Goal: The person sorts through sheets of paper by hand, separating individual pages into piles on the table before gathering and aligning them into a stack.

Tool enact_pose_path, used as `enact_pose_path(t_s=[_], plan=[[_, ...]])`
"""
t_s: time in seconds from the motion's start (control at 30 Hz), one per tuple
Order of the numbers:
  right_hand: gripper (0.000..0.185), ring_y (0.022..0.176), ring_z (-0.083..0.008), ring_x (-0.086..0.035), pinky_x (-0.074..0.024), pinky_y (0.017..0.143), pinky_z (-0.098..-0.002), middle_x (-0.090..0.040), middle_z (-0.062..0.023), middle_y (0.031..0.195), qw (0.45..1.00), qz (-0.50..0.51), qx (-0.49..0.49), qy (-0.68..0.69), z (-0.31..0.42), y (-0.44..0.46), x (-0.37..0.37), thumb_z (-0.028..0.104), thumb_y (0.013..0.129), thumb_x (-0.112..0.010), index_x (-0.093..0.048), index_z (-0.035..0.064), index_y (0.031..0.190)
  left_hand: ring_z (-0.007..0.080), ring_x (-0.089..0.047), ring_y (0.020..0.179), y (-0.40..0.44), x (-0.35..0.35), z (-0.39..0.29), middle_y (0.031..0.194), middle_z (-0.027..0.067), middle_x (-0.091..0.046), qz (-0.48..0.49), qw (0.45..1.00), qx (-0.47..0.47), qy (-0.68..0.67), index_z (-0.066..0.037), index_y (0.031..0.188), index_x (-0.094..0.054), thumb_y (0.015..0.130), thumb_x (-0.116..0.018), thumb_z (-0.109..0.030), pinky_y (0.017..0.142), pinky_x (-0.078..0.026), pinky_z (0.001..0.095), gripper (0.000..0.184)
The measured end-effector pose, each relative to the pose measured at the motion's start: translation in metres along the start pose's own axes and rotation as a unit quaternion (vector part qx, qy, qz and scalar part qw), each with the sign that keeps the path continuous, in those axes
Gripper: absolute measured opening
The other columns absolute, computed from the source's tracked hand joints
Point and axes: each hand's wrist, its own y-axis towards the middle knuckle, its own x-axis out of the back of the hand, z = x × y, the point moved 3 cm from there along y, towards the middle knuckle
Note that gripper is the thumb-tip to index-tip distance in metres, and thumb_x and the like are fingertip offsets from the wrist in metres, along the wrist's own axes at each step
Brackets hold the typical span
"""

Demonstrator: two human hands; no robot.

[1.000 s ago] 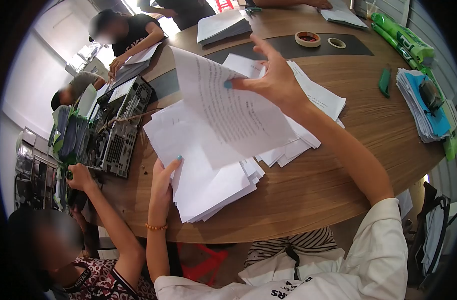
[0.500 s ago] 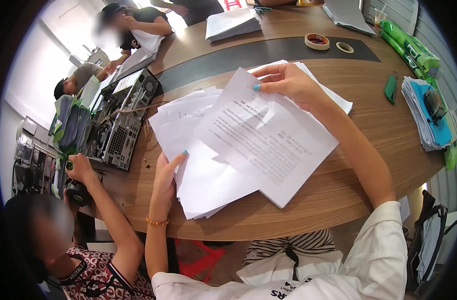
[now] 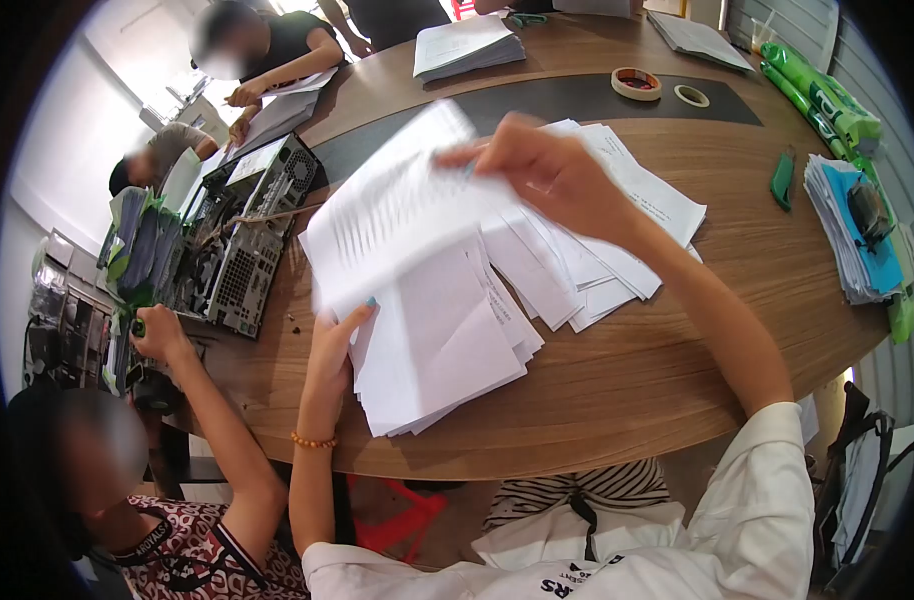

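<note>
My left hand (image 3: 335,345) grips the left edge of a stack of white papers (image 3: 437,365), thumb on top and fingers hidden beneath. Over that stack tilts a printed sheet (image 3: 397,215), curled and blurred by motion. At its upper right edge, my right hand (image 3: 542,170) pinches it between thumb and fingers, also blurred. Below and to the right of this hand, a spread pile of loose printed papers (image 3: 617,200) lies on the wooden table (image 3: 617,390).
An opened computer case (image 3: 262,240) stands at the left beside a co-worker's arm (image 3: 217,410). Tape rolls (image 3: 636,84), a paper stack (image 3: 467,48), a green cutter (image 3: 782,180) and clipped papers (image 3: 847,230) lie farther off. Other people sit at the far left.
My right hand has swung the printed sheet left and up over the held stack, uncovering the loose pile on the right. My left hand has stayed in place.
</note>
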Motion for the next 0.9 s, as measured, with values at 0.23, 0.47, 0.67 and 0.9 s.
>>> enact_pose_path(t_s=[0.23, 0.47, 0.67, 0.9], plan=[[0.006, 0.098, -0.0189, -0.051, -0.045, 0.081, -0.026, -0.057, -0.0113, 0.097, 0.927, 0.3, -0.218, 0.05, -0.034, -0.034, -0.039, -0.006, 0.073, -0.049, -0.048, -0.0002, 0.072, 0.0154, -0.052, 0.089, 0.006, 0.007, 0.008, 0.104, 0.0124, -0.049, 0.044, 0.998, -0.01, -0.044, 0.005, 0.111, -0.036, 0.078, -0.046, -0.006, 0.074, -0.043, 0.0269, 0.036], [0.007, 0.099, -0.0192, -0.05, -0.0456, 0.08, -0.0273, -0.058, -0.0106, 0.093, 0.922, 0.317, -0.202, 0.088, -0.034, -0.034, -0.035, -0.006, 0.073, -0.048, -0.048, 0.0, 0.07, 0.0168, -0.051, 0.09, 0.004, 0.001, 0.004, 0.105, 0.0133, -0.049, 0.012, 0.988, 0.017, -0.154, 0.005, 0.112, -0.036, 0.081, -0.043, -0.015, 0.076, -0.042, 0.0269, 0.037], [0.007, 0.101, -0.0197, -0.049, -0.0433, 0.083, -0.0288, -0.056, -0.0103, 0.096, 0.92, 0.336, -0.184, 0.089, -0.034, -0.035, -0.035, -0.005, 0.073, -0.049, -0.049, 0.0004, 0.077, 0.0163, -0.05, 0.091, 0.003, 0.001, 0.004, 0.104, 0.0128, -0.049, 0.04, 0.995, -0.014, -0.088, 0.005, 0.11, -0.036, 0.08, -0.046, -0.011, 0.077, -0.041, 0.0264, 0.036], [0.066, 0.109, -0.0272, -0.037, -0.0318, 0.092, -0.0375, -0.039, -0.0155, 0.118, 0.883, 0.132, -0.267, -0.363, -0.067, -0.039, 0.044, 0.033, 0.067, -0.064, -0.035, 0.0027, 0.117, 0.0161, -0.051, 0.09, 0.002, 0.001, 0.003, 0.105, 0.0136, -0.049, 0.021, 0.999, -0.006, -0.029, 0.005, 0.109, -0.037, 0.078, -0.049, -0.005, 0.076, -0.042, 0.0257, 0.035]])
